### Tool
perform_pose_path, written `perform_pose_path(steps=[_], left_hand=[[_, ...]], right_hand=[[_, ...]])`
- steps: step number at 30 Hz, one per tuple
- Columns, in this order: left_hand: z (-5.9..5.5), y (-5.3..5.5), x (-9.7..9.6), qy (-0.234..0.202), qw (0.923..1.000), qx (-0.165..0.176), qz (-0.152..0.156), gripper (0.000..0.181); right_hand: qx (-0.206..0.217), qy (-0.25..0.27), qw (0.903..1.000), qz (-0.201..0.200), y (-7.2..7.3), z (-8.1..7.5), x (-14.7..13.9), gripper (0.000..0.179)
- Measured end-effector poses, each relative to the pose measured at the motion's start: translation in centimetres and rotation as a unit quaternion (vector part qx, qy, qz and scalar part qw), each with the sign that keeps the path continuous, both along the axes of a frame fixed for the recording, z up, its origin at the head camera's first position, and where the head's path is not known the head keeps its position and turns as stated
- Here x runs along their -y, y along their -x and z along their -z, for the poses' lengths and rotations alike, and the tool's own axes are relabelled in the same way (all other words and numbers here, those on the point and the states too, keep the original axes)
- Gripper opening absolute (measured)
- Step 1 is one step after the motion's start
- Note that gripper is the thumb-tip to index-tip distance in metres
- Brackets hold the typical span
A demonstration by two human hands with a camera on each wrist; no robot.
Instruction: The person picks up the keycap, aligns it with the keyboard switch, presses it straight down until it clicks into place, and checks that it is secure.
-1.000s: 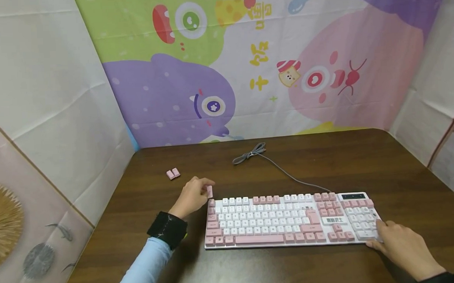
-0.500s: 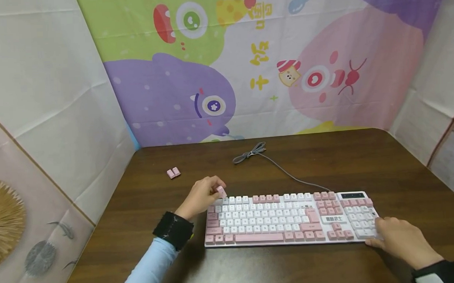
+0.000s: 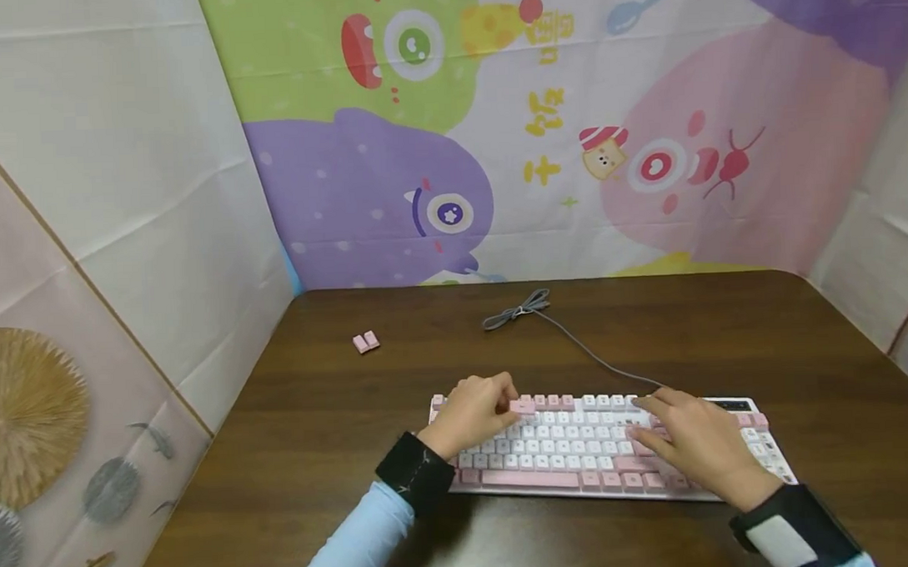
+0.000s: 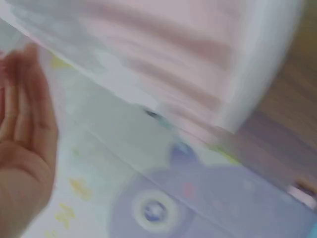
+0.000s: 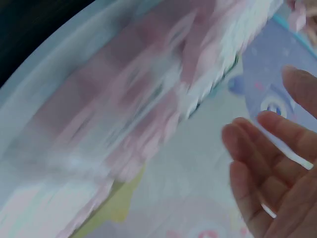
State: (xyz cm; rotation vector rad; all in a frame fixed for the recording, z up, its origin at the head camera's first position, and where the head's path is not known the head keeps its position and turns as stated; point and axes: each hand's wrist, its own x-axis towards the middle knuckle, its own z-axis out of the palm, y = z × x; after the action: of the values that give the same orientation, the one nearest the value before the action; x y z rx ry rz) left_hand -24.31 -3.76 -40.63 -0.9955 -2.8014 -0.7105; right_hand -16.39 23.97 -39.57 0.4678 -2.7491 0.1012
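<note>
A pink-and-white keyboard (image 3: 536, 479) lies on the table, partly covered by both hands. My left hand (image 3: 469, 412) is over its upper left keys and pinches a pink keycap (image 3: 523, 406) between thumb and fingers. Pink also shows at the edge of the left wrist view, beside the fingers of that hand (image 4: 25, 139). My right hand (image 3: 703, 442) hovers over the right half of the keyboard with its fingers spread and nothing in them. In the right wrist view the fingers of this hand (image 5: 277, 173) are loosely extended, and the keyboard is blurred.
Two loose pink keycaps (image 3: 366, 342) lie together at the back left of the brown wooden table (image 3: 340, 454). A bundled grey cable (image 3: 518, 310) runs from the keyboard's back edge. Behind the table hangs a cartoon-printed cloth (image 3: 449, 150).
My left hand has carried the keycap rightward from the keyboard's upper left corner. My right hand has let go of the right edge and moved left over the keys. The head view has shifted.
</note>
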Motion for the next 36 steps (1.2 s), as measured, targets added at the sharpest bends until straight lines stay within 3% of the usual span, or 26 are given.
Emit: perform_pose_path(steps=[4,7,11,20,27,32,36], left_hand=[[-1.0,-0.9,-2.8,0.043,0.9981,-0.037,0.023,0.016],[-1.7,-1.4,-4.6,0.055,0.9954,-0.068,0.039,0.014],[-1.9,-1.5,-6.4,0.054,0.9931,-0.093,0.048,0.013],[-1.6,-1.4,-9.1,0.073,0.9919,-0.097,0.036,0.018],[-1.4,-1.5,-11.0,0.096,0.9871,-0.124,0.031,0.017],[-1.1,-1.6,-12.1,0.126,0.9832,-0.129,0.027,0.018],[-0.6,-2.0,-12.5,0.171,0.9735,-0.143,0.050,0.029]], right_hand=[[-0.035,0.001,0.9974,-0.062,0.9,0.6,2.3,0.038],[-0.037,-0.005,0.9963,-0.078,1.3,0.8,3.4,0.036],[-0.048,0.007,0.9966,-0.067,1.4,0.6,3.6,0.031],[-0.083,0.011,0.9954,-0.046,1.3,0.3,1.8,0.026],[-0.123,0.036,0.9908,-0.044,1.4,0.5,0.7,0.025],[-0.090,0.030,0.9951,-0.028,1.6,0.4,-0.2,0.025],[-0.038,0.019,0.9991,-0.002,1.9,0.5,-1.0,0.023]])
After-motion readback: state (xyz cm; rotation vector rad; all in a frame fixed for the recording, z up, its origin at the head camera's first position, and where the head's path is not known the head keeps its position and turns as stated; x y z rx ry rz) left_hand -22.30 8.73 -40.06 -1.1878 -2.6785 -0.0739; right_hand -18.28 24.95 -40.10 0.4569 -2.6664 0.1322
